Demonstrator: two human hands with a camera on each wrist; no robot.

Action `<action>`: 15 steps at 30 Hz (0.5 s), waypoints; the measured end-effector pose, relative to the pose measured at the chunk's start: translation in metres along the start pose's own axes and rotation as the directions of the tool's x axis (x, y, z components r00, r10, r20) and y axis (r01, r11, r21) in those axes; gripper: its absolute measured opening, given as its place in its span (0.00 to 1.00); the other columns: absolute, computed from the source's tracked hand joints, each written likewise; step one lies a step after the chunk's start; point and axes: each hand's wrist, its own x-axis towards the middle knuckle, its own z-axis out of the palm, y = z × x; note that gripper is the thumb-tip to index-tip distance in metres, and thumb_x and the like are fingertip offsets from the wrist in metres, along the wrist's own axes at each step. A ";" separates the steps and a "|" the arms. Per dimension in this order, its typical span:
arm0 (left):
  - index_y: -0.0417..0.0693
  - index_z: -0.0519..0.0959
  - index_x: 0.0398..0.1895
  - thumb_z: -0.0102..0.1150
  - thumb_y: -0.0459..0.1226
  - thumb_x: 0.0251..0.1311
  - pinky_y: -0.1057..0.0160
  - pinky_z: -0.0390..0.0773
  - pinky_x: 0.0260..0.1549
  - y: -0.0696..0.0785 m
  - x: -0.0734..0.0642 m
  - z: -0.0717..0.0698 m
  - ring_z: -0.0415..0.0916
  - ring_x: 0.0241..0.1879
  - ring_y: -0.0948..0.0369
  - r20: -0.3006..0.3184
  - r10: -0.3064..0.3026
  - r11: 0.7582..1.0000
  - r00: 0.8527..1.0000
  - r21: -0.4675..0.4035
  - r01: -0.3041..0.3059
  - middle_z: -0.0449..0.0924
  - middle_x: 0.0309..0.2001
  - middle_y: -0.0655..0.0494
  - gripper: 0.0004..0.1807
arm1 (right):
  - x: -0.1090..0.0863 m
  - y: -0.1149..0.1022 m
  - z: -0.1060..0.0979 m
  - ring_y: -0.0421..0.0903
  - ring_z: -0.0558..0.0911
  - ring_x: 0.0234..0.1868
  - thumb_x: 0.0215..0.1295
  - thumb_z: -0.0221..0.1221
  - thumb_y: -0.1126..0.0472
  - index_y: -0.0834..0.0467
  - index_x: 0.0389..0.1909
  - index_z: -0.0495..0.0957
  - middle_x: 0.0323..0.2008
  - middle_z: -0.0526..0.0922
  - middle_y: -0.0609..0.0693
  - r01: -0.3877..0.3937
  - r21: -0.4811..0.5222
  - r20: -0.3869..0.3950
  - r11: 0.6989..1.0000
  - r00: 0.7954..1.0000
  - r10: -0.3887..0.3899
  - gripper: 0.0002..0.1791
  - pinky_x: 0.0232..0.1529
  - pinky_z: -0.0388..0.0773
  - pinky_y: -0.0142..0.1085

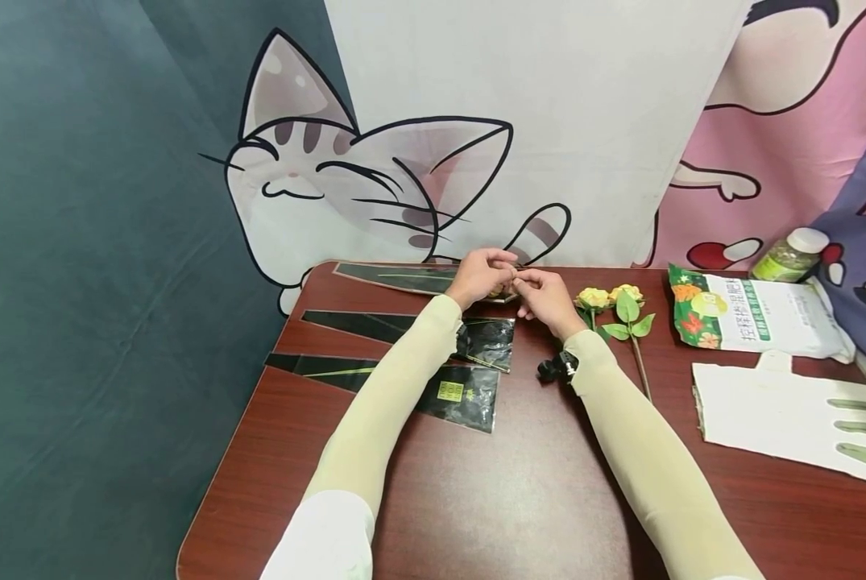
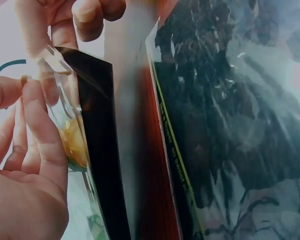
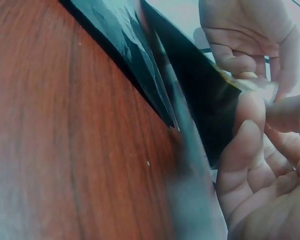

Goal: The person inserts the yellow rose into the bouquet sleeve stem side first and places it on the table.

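Observation:
At the table's back edge, my left hand and right hand meet at the mouth of a black-and-clear flower sleeve. In the left wrist view, a yellow rose shows through the clear front of this sleeve, with its black back panel standing apart. Thumb and forefinger of my left hand pinch the clear film's top edge. My right hand pinches the same edge beside it in the right wrist view. Two more flower sleeves lie flat nearer to me.
To the right lie yellow roses with leaves and a stem. Beyond them are a fertilizer bag, a lidded jar and white gloves. A cartoon cat curtain hangs right behind the table.

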 end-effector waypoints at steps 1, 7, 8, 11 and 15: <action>0.48 0.87 0.58 0.67 0.36 0.70 0.65 0.81 0.35 -0.001 0.000 0.001 0.85 0.39 0.58 -0.001 -0.001 1.000 1.000 0.008 0.001 0.91 0.44 0.55 0.15 | 0.000 0.000 0.000 0.39 0.81 0.15 0.81 0.58 0.55 0.62 0.58 0.84 0.35 0.90 0.47 -0.002 0.000 -0.001 1.000 1.000 0.002 0.17 0.17 0.80 0.33; 0.45 0.86 0.59 0.68 0.38 0.71 0.49 0.87 0.42 -0.002 0.000 0.003 0.87 0.43 0.44 0.012 -0.025 0.999 1.000 -0.027 0.025 0.91 0.45 0.52 0.16 | -0.004 0.000 -0.003 0.38 0.82 0.19 0.81 0.58 0.52 0.60 0.59 0.84 0.41 0.89 0.54 -0.034 -0.022 -0.016 0.999 0.999 0.033 0.18 0.20 0.82 0.33; 0.44 0.86 0.59 0.68 0.38 0.71 0.47 0.88 0.43 -0.002 0.000 0.003 0.88 0.44 0.43 0.015 -0.024 0.999 1.000 -0.038 0.025 0.91 0.45 0.51 0.16 | -0.004 0.000 -0.004 0.38 0.83 0.20 0.81 0.58 0.52 0.60 0.59 0.84 0.43 0.89 0.55 -0.040 -0.028 -0.018 0.999 0.999 0.040 0.19 0.21 0.82 0.33; 0.41 0.85 0.60 0.67 0.39 0.72 0.48 0.88 0.45 0.000 -0.001 -0.001 0.88 0.45 0.46 0.011 -0.009 0.999 1.000 -0.039 0.010 0.91 0.46 0.50 0.17 | -0.005 -0.002 -0.007 0.39 0.84 0.21 0.80 0.58 0.48 0.59 0.60 0.83 0.46 0.88 0.58 -0.066 -0.038 -0.025 0.997 0.998 0.065 0.21 0.24 0.83 0.33; 0.43 0.85 0.60 0.66 0.40 0.73 0.58 0.86 0.42 0.000 -0.002 -0.010 0.86 0.45 0.52 -0.017 0.014 0.998 1.000 0.057 -0.013 0.89 0.47 0.52 0.17 | -0.005 -0.004 -0.012 0.39 0.84 0.22 0.80 0.58 0.44 0.59 0.60 0.83 0.50 0.89 0.61 -0.099 -0.036 -0.042 0.994 0.994 0.097 0.24 0.24 0.83 0.33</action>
